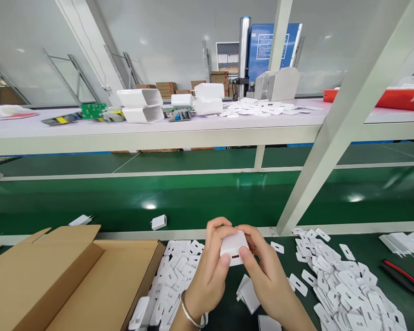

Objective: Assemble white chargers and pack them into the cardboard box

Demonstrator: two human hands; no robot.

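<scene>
Between my two hands, above the dark green work surface, is a white charger [233,246] with a dark slot in its near end. The fingers of my left hand [212,262] curl round its left side, and a metal bangle sits on that wrist. My right hand [262,264] grips the right side, its thumb pressed by the slot. Below them lie more white chargers [250,296], partly covered by my right hand. White slotted plates [345,285] form a heap on the right, and another heap of plates [177,271] lies left of my hands.
An open cardboard box [124,276] stands at the left. On the green belt [207,197] lie single chargers [158,222]. Red-handled pliers [405,280] rest at far right. A slanted white post [331,133] rises beside a shelf [193,135] bearing white housings and circuit boards.
</scene>
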